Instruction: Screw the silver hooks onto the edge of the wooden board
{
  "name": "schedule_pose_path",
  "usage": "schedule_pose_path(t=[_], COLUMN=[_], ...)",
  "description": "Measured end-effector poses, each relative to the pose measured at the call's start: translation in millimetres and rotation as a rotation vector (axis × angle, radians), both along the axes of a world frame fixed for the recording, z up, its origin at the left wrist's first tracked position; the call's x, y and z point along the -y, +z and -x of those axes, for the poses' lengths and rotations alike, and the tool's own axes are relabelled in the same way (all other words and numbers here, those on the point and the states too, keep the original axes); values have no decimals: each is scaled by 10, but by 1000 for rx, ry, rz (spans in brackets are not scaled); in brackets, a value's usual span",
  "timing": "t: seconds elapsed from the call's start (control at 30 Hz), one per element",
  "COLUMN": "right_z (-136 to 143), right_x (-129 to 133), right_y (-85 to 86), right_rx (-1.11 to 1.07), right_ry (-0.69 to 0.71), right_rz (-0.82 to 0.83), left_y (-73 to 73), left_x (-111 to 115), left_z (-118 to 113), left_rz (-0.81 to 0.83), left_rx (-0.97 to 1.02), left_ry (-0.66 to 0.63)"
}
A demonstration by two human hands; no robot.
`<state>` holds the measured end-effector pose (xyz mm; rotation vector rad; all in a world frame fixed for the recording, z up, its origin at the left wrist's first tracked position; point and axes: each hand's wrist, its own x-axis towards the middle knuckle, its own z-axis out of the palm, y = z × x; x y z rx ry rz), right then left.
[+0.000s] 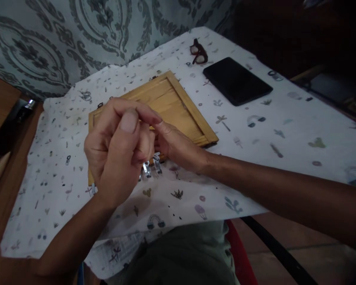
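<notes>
My left hand is raised over the left part of a wooden framed panel, its fingers curled and its thumb bent in. Whatever it may hold is hidden. Beside it, my right hand touches or nearly touches the left hand's index fingertip; its own fingers are mostly hidden behind the left hand. Shiny metal clips stick out at the panel's near edge, just below the hands. Small dark fittings sit along the panel's far edge.
A black tablet lies on the printed white cloth, right of the panel. Folded glasses rest behind it. Patterned fabric rises beyond the table's far edge. A red chair edge shows below.
</notes>
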<state>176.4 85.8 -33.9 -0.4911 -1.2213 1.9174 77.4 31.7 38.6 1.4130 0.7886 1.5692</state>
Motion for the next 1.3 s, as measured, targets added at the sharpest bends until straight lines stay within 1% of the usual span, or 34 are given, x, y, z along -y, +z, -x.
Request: schedule_pose_path(t=[0.2, 0.33, 0.4, 0.57, 0.7, 0.83, 0.97, 1.1, 1.3], right_z=[-1, 0, 5, 18, 33, 64, 95, 106, 99], right_x=[9, 28, 36, 64, 79, 89, 110, 108, 88], right_y=[-20, -2, 4, -1, -16, -44, -56, -68, -78], right_rx=[-23, -29, -19, -9, -5, 13, 42, 17, -36], right_ry=[48, 39, 22, 2, -30, -62, -128, -120, -92], right_rz=[45, 98, 115, 82, 39, -24, -53, -41, 3], left_y=[14, 18, 9, -19, -33, -58, -80, -83, -86], left_x=[-41, -71, -83, -101, -88, -66, -47, -47, -87], left_z=[28, 62, 79, 103, 104, 81, 60, 74, 120], left_rz=[23, 61, 58, 28, 32, -20, -53, -66, -11], left_rx=[73, 76, 89, 135, 106, 109, 75, 78, 74], left_ry=[27, 74, 67, 33, 44, 23, 25, 17, 54])
